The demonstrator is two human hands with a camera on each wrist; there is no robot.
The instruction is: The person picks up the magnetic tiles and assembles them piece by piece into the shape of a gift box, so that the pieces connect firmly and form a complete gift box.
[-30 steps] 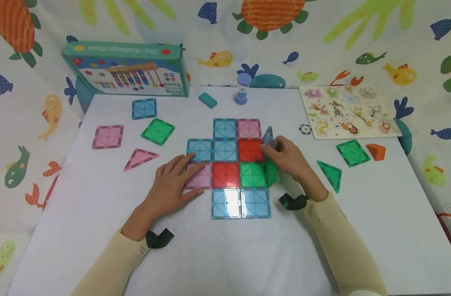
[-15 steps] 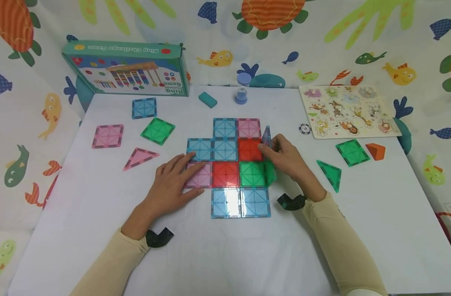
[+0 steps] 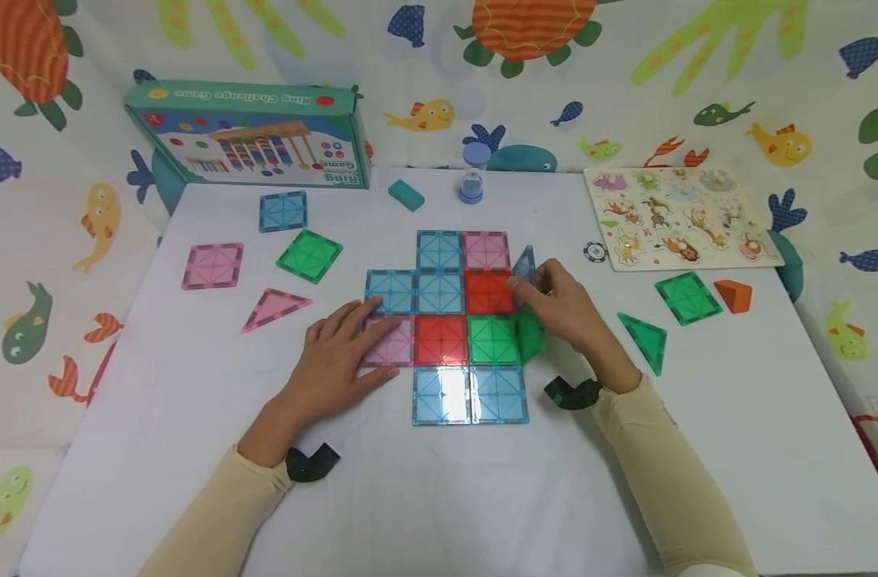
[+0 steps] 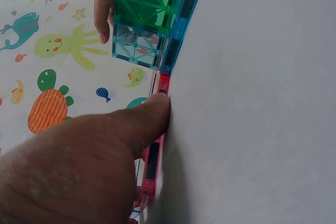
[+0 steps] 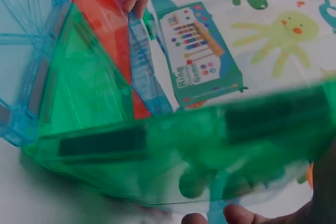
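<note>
Magnetic tiles in blue, pink, red and green lie flat and joined mid-table. My left hand [image 3: 338, 353] rests on their left side, fingers spread over the pink square tile [image 3: 390, 340] and reaching the blue square tile [image 3: 392, 292]. In the left wrist view its thumb [image 4: 147, 114] presses the edge of the layer. At the right side, my right hand [image 3: 561, 304] pinches an upright blue tile [image 3: 525, 260] by the flat red tile [image 3: 488, 290]. Nearer me, an upright green tile [image 3: 531, 336] stands along the flat green tile [image 3: 493, 340]; its edge fills the right wrist view.
Left lie a blue square [image 3: 283, 211], green square [image 3: 310, 256], pink square [image 3: 212, 265] and pink triangle [image 3: 275, 309]. Right are a green square [image 3: 687, 297], green triangle [image 3: 644, 340] and orange block [image 3: 733, 296]. Behind stand a game box [image 3: 251, 144], sandglass [image 3: 473, 172] and animal puzzle board [image 3: 735, 255].
The pinched blue tile and the upright green tile lean slightly more to the right than half a second ago, and the right hand shifts a little with them. The left hand stays put.
</note>
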